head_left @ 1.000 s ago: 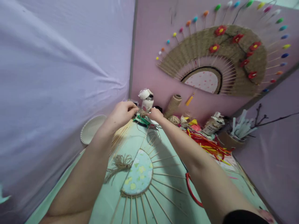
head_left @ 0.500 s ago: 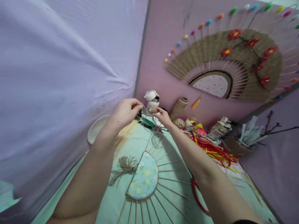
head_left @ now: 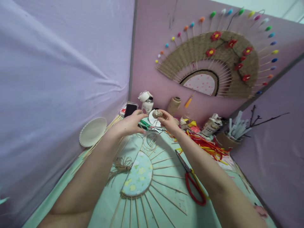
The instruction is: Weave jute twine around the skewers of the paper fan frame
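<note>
My right hand [head_left: 167,121] is closed on a small ball of twine [head_left: 156,114], above the far part of the table. A loose strand hangs below it. My left hand [head_left: 131,123] is a little to the left, fingers and thumb apart, with nothing visible in it. Nearer to me lies a fan frame: a half-round piece of floral cloth [head_left: 139,177] with thin sticks [head_left: 163,190] radiating from it. A twine tassel [head_left: 121,165] is tied at its straight edge. Green-handled pliers [head_left: 143,124] lie under my hands, partly covered.
Red-handled scissors [head_left: 193,186] lie beside my right forearm. A white plate [head_left: 93,131], a phone [head_left: 130,110], a white bottle [head_left: 146,104] and a twine spool [head_left: 174,105] stand around the back. Red and yellow strips [head_left: 204,144] lie right. A finished fan [head_left: 197,47] hangs on the wall.
My left hand has opened and dropped slightly away from the strand. My right hand still holds the twine ball. The view has shifted right, so the scissors now show fully.
</note>
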Available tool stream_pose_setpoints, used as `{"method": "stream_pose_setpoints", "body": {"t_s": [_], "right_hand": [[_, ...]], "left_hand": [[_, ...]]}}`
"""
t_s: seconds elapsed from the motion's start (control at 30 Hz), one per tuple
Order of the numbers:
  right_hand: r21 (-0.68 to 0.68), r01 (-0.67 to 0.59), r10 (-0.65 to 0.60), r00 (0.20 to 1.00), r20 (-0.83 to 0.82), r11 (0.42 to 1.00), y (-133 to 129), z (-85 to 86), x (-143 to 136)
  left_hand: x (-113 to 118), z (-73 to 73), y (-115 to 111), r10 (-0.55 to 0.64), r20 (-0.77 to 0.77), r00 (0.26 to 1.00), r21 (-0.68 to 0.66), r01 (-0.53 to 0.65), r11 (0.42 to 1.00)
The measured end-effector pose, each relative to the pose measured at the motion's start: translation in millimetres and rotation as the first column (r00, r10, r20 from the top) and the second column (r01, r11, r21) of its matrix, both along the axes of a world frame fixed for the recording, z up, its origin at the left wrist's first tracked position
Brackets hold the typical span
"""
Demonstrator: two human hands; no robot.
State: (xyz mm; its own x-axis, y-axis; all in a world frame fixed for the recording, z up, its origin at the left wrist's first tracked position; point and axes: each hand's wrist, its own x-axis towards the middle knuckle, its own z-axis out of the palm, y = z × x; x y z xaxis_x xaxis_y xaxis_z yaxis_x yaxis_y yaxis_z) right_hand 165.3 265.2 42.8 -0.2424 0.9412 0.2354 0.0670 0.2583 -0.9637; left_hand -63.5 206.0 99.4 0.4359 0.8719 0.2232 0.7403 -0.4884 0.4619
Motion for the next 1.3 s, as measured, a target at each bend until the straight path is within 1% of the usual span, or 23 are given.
{"method": "stream_pose_setpoints", "body": {"t_s": [0.07, 0.13, 0.2, 0.27, 0.33, 0.43, 0.5, 0.57, 0.63, 0.7, 0.77, 0.83, 0.87, 0.93, 0.97, 1.0, 1.03, 1.1, 1.2, 1.3], "right_hand": [[0.033, 0.034, -0.034, 0.999, 0.021, 0.999, -3.5, 0.1, -1.2], [0.072, 0.063, -0.066, 0.997, 0.031, 0.995, -4.8, -1.3, -3.5], [0.116, 0.087, -0.093, 0.995, 0.045, 0.989, -4.7, -3.5, -6.6], [0.157, 0.103, -0.114, 0.992, 0.06, 0.982, -4.5, -5.5, -9.6], [0.187, 0.11, -0.125, 0.99, 0.069, 0.976, -5.2, -6.5, -11.6], [0.22, 0.123, -0.146, 0.985, 0.089, 0.968, -8.6, -5.8, -12.3], [0.232, 0.133, -0.163, 0.979, 0.118, 0.964, -11.7, -4.2, -11.9], [0.237, 0.139, -0.176, 0.974, 0.141, 0.961, -14.3, -2.5, -11.7], [0.239, 0.138, -0.177, 0.973, 0.147, 0.961, -16.0, -1.4, -12.4], [0.254, 0.138, -0.18, 0.972, 0.151, 0.957, -16.9, -1.4, -14.2], [0.289, 0.137, -0.191, 0.967, 0.168, 0.948, -17.9, -2.2, -16.8], [0.337, 0.128, -0.204, 0.958, 0.201, 0.933, -19.8, -3.1, -19.8], [0.364, 0.117, -0.208, 0.953, 0.222, 0.924, -21.4, -3.3, -21.4], [0.422, 0.085, -0.212, 0.942, 0.262, 0.902, -25.5, -2.9, -24.3], [0.448, 0.07, -0.213, 0.937, 0.278, 0.891, -27.8, -2.2, -25.5], [0.467, 0.056, -0.213, 0.933, 0.291, 0.882, -30.1, -1.3, -26.4], [0.477, 0.048, -0.212, 0.931, 0.298, 0.878, -32.2, -0.3, -27.0], [0.458, 0.054, -0.205, 0.936, 0.287, 0.888, -35.3, 1.8, -26.7], [0.366, 0.094, -0.189, 0.954, 0.234, 0.926, -36.6, 3.7, -22.9], [0.29, 0.103, -0.169, 0.962, 0.214, 0.952, -36.0, 3.8, -17.5]], "left_hand": [[1.0, -2.6, 3.9, 0.034, 0.025, 0.999, 0.012, -0.034, 0.999], [2.3, -3.4, 10.0, 0.099, 0.129, 0.987, 0.043, -0.105, 0.994], [3.9, -3.1, 15.5, 0.159, 0.253, 0.954, 0.061, -0.18, 0.982], [5.5, -2.2, 18.2, 0.197, 0.337, 0.921, 0.08, -0.236, 0.968], [7.0, -1.2, 18.1, 0.254, 0.38, 0.89, 0.11, -0.316, 0.942], [8.1, -0.9, 16.8, 0.364, 0.413, 0.835, 0.134, -0.451, 0.882], [8.0, -1.9, 17.2, 0.398, 0.45, 0.799, 0.115, -0.494, 0.862], [7.7, -4.0, 18.2, 0.393, 0.467, 0.792, 0.112, -0.494, 0.862], [7.9, -6.9, 18.6, 0.378, 0.433, 0.818, 0.156, -0.481, 0.863], [9.4, -10.3, 18.2, 0.343, 0.379, 0.859, 0.206, -0.44, 0.874], [12.6, -13.7, 17.7, 0.245, 0.36, 0.9, 0.212, -0.334, 0.918], [17.7, -16.7, 17.4, 0.137, 0.405, 0.904, 0.124, -0.203, 0.971], [20.6, -18.0, 17.5, 0.109, 0.451, 0.886, 0.046, -0.145, 0.988], [26.5, -20.6, 18.0, 0.113, 0.557, 0.823, -0.115, -0.058, 0.992], [29.0, -21.8, 18.5, 0.125, 0.6, 0.79, -0.165, -0.031, 0.986], [30.9, -22.9, 19.2, 0.131, 0.635, 0.762, -0.188, -0.012, 0.982], [32.2, -23.9, 20.0, 0.126, 0.661, 0.739, -0.186, -0.001, 0.983], [33.1, -25.6, 21.8, 0.108, 0.705, 0.701, -0.16, 0.009, 0.987], [32.0, -27.2, 23.8, 0.059, 0.763, 0.644, -0.133, 0.067, 0.989], [31.4, -27.3, 24.0, 0.01, 0.784, 0.621, -0.102, 0.114, 0.988]]}}
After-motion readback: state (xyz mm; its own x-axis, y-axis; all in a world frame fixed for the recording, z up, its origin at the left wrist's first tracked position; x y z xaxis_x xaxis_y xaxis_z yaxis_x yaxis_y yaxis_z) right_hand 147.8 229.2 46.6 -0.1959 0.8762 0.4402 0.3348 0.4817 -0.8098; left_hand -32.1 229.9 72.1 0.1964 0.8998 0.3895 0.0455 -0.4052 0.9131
